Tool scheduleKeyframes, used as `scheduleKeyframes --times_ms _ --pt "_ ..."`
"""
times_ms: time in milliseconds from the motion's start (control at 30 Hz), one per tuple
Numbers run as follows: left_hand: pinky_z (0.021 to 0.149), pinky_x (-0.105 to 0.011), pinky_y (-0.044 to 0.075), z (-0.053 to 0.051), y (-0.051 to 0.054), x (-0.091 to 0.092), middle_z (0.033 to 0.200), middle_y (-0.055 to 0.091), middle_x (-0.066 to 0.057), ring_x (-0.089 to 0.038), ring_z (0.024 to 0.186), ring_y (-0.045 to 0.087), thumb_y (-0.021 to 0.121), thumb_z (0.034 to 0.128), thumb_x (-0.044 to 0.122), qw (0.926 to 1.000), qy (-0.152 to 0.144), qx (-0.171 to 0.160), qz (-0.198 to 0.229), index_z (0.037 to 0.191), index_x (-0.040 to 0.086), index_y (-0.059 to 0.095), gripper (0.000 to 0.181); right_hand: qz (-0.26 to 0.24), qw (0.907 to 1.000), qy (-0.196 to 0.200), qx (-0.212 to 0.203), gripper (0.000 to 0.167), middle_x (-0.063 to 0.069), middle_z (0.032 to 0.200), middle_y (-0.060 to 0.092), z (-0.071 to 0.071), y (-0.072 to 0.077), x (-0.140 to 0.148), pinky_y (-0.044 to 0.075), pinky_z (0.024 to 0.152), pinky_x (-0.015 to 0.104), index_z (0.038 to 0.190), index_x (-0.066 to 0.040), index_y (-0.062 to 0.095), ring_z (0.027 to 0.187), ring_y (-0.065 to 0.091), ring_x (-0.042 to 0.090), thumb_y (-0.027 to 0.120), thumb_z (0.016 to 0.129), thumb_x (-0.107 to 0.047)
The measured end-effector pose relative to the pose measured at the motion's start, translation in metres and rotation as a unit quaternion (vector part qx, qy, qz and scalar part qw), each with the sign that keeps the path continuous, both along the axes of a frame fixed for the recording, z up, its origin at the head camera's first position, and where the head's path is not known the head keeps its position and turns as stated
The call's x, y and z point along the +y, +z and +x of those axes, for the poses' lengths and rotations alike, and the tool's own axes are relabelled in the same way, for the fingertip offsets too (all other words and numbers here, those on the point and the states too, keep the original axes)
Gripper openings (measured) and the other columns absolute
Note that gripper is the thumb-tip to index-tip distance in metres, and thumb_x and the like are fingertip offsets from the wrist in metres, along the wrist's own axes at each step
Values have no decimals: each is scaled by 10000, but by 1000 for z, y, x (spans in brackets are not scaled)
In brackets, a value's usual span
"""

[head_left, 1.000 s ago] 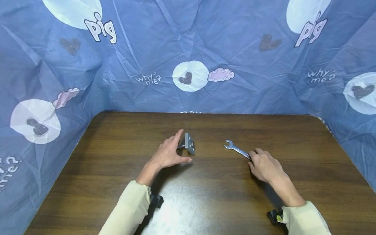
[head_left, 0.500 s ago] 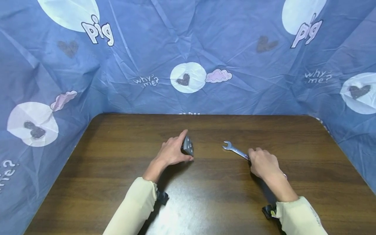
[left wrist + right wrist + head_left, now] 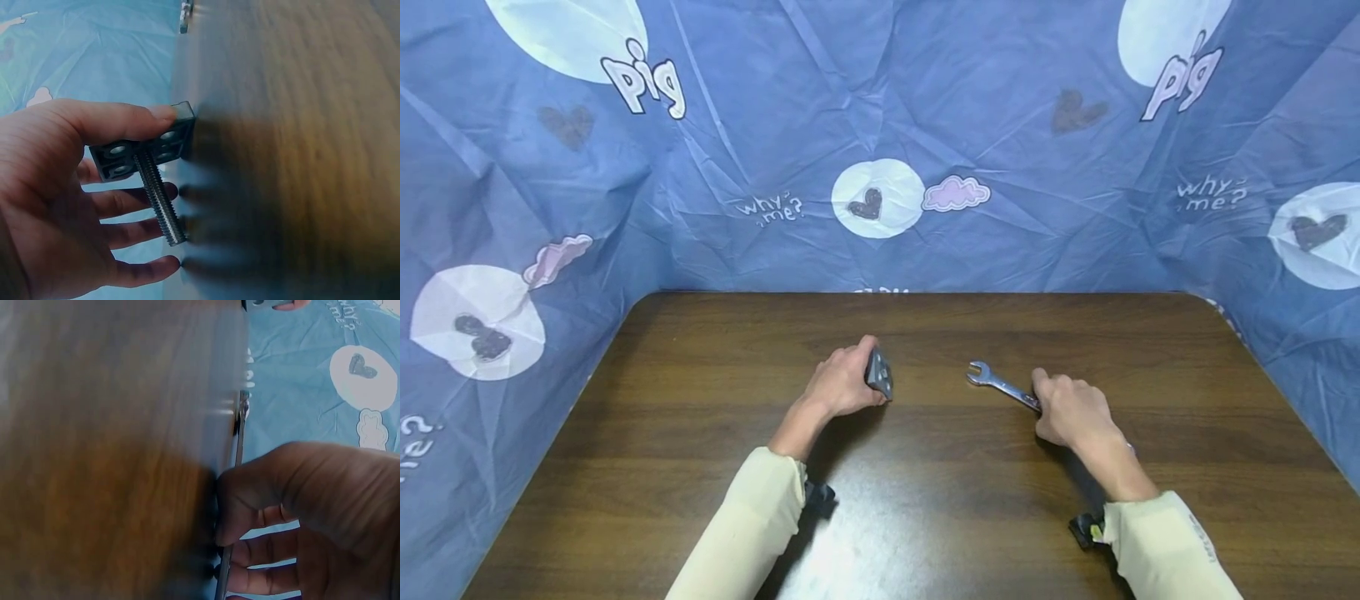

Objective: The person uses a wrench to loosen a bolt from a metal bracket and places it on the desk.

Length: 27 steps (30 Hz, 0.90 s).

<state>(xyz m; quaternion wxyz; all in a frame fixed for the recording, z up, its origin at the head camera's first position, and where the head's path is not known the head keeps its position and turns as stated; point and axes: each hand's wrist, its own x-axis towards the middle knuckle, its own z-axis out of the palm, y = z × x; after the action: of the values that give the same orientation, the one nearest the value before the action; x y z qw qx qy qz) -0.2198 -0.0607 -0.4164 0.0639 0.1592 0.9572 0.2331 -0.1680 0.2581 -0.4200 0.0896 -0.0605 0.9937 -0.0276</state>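
My left hand [image 3: 837, 385] pinches a square grey metal plate [image 3: 880, 375] by its edges, thumb on one side and a finger on the other. A threaded rod [image 3: 160, 200] sticks out of the plate's back towards the palm, and several holes in the plate show in the left wrist view. On the right, my right hand [image 3: 1075, 410] has its thumb and fingers on the shank of a silver wrench [image 3: 1002, 386]. The wrench lies low along the tabletop, its open-ended jaw pointing left and away from me. The palm hides most of its other end.
Both hands work over a brown wood-grain table [image 3: 955, 508] with rounded far corners. A wrinkled blue printed cloth [image 3: 1015, 250] hangs behind it and along both sides. Dark wrist cameras sit below each cuff.
The left hand has reached forward and narrowed its grasp, thumb and finger now on the plate's edges. The right hand stays on the wrench, which has hardly moved.
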Motion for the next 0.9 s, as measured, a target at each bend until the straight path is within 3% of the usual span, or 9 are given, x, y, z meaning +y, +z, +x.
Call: scheduleKeyframes --times_ms 267,633,800,900 --pt "933 -511 520 -4 1 2 1193 702 -137 -349 1083 647 885 666 175 9999 15 -105 -8 1295 122 512 733 -62 9998 -40 -179 311 105 757 597 -1 -1 4 438 520 422 954 -77 458 641 558 289 641 703 -91" --pt "958 -539 478 -6 -3 4 1182 698 -149 -379 1117 623 903 607 145 9995 54 -134 267 1339 115 494 839 -841 9964 -111 -64 88 74 737 544 -1 -3 5 368 522 327 801 -63 602 633 481 218 566 723 -85" --pt "913 -499 524 -6 -5 5 1083 712 -167 -363 1015 670 890 605 72 9964 136 -423 719 1242 115 531 733 -1223 9919 -332 -59 92 76 725 567 -2 -3 6 372 543 320 805 -61 611 643 488 216 540 760 -97" --pt "867 -485 556 -5 -6 6 1058 711 -185 -365 971 683 875 583 -4 9928 178 -478 1087 1216 97 540 724 -1390 9887 -550 116 157 93 809 673 -2 -1 5 404 554 336 876 -86 673 686 568 223 575 794 -178"
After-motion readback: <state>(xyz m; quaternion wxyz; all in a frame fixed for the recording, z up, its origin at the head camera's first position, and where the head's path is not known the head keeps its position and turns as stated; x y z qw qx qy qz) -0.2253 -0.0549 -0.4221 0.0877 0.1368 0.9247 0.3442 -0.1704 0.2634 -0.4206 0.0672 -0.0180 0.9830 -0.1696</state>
